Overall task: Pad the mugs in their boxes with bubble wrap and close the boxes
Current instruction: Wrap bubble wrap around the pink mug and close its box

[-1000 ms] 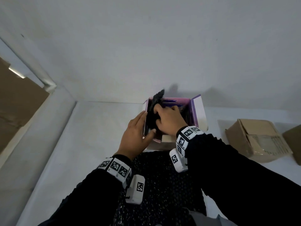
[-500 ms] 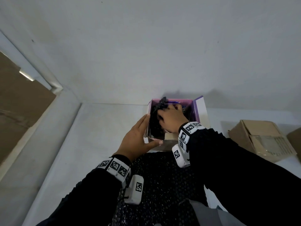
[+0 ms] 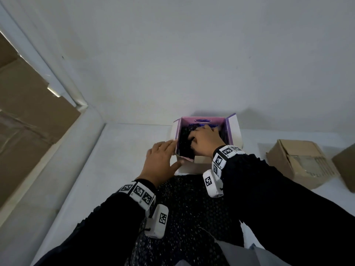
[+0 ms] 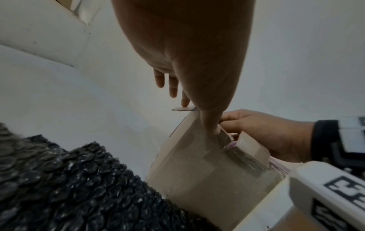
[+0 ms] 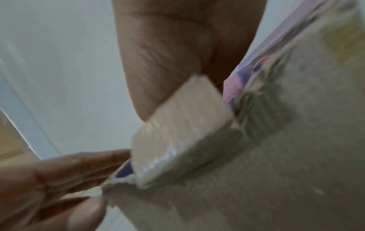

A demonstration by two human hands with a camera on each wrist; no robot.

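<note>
A purple-lined mug box stands open at the table's back edge, stuffed with black bubble wrap. The mug itself is hidden under the wrap. My right hand is down inside the box, fingers curled into the wrap. My left hand lies flat against the box's left wall with straight fingers, and its thumb presses on the front top edge. The left wrist view shows the box's pale front wall and the right hand reaching in. A small front flap juts out in the right wrist view.
A large sheet of black bubble wrap lies on the table between my arms, just in front of the box. A brown cardboard box sits to the right, with another at the frame edge. The wall stands directly behind the purple box.
The wad of bubble wrap that stuck up above the box has gone down inside it under my right hand. My left hand has shifted to lie flat on the left wall.
</note>
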